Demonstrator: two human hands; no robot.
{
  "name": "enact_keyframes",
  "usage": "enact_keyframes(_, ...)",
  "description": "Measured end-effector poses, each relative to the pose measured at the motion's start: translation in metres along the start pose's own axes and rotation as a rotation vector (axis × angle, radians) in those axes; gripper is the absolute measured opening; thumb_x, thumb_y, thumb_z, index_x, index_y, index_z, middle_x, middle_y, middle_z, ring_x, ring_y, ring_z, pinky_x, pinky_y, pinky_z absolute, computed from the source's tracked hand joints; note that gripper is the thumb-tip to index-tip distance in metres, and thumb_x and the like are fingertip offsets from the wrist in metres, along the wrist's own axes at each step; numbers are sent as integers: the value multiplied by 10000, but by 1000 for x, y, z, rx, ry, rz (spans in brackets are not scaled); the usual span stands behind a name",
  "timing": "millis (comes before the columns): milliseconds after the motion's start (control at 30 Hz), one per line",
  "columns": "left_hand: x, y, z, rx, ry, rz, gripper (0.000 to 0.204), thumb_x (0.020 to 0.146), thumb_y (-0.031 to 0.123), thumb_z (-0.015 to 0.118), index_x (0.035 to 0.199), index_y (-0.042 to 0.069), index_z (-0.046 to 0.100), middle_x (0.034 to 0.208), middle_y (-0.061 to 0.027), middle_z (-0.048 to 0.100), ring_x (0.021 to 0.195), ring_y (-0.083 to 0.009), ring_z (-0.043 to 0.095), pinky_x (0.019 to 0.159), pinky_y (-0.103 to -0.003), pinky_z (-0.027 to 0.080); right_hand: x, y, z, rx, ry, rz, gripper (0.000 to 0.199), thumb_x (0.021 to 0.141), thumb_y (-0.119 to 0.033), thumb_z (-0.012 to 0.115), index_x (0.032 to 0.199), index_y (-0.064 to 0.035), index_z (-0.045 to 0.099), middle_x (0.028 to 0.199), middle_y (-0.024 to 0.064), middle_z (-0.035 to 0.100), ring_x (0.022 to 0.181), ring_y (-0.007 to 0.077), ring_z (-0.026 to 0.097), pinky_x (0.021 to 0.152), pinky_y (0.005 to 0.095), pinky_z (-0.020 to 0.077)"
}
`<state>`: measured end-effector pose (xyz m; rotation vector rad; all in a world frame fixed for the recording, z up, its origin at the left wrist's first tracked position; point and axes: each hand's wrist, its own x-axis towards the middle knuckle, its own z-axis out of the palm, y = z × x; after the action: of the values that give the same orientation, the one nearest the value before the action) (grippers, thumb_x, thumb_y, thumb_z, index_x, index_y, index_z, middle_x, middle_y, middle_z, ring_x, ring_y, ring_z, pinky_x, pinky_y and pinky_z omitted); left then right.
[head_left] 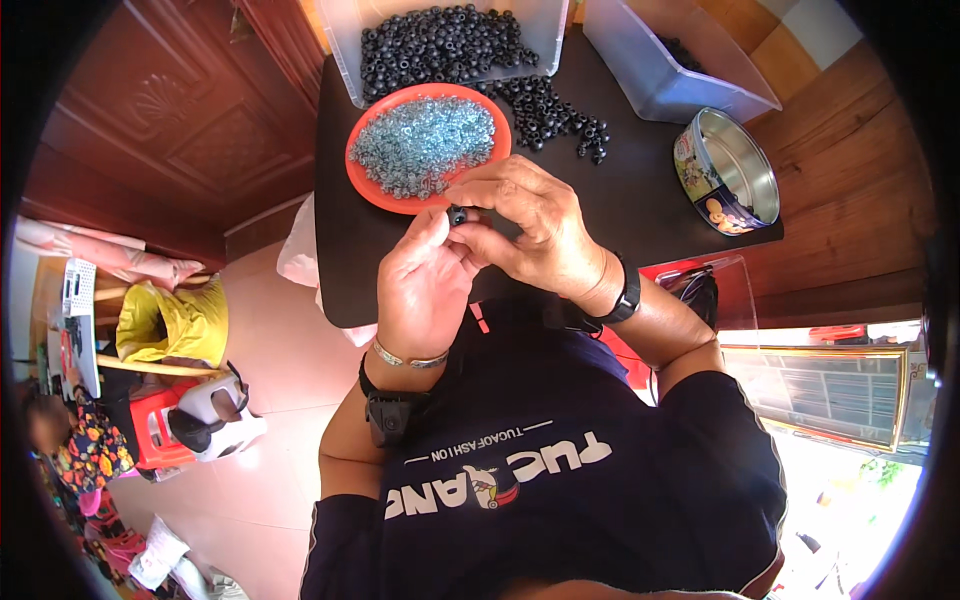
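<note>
A small round black plastic piece point(457, 216), like a bead with a hole, sits between my two hands above the table's near part. My left hand point(425, 265) is closed, its thumb against the piece's left side. My right hand point(530, 220) curls over from the right, thumb and fingertips at the same piece; whether a smaller part is also pinched there cannot be made out. Just beyond my fingers is a red plate point(357, 178) heaped with small shiny silvery metal pieces point(425, 145), their exact kind too small to tell.
Many similar black pieces point(445, 45) fill a clear plastic bin point(345, 60) at the back; more point(555, 118) are spilled beside it. Another clear bin point(640, 80) and an open round tin point(690, 165) stand right on the dark table point(345, 270). A person point(90, 440) is far left.
</note>
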<state>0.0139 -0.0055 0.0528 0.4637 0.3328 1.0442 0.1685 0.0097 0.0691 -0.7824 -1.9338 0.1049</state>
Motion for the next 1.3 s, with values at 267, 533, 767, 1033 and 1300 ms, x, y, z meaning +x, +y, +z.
enact_keyframes(267,2,-1,-7,88,-82,71,234,972,201,428,1077,33,552,1025,-42,560,976,-132,531,876,-324,418,0,-2,-5,130,-51,108,373,665,-77,808,1007,-50,663,989,72,679,915,248,637,776,345,522)
enact_keyframes(533,3,-2,-12,166,-148,119,276,967,183,440,1123,-17,547,1070,-80,551,1022,-154,521,912,-311,396,-3,1,-8,305,-42,128,372,665,-78,815,1008,-59,670,956,77,673,920,226,629,836,364,478)
enact_keyframes(767,3,4,-9,360,-215,180,304,960,178,451,1142,-48,539,1050,-97,539,1039,-169,500,906,-291,382,-3,-1,-11,243,-47,71,360,672,-78,800,1008,-74,672,936,57,665,904,223,634,823,363,477)
enact_keyframes(1033,4,7,-10,592,-238,265,278,960,177,454,1077,-48,567,1015,-70,553,1012,-150,500,898,-275,362,-4,-1,-9,202,-13,-14,363,680,-82,796,1018,-84,664,940,45,663,889,220,640,801,355,483)
enact_keyframes(1300,3,7,-10,575,-196,247,269,958,170,450,1067,-43,572,1004,-72,557,995,-152,506,895,-281,364,-5,0,-7,176,2,-30,388,651,-85,795,1020,-98,676,912,37,656,854,213,636,772,338,500)
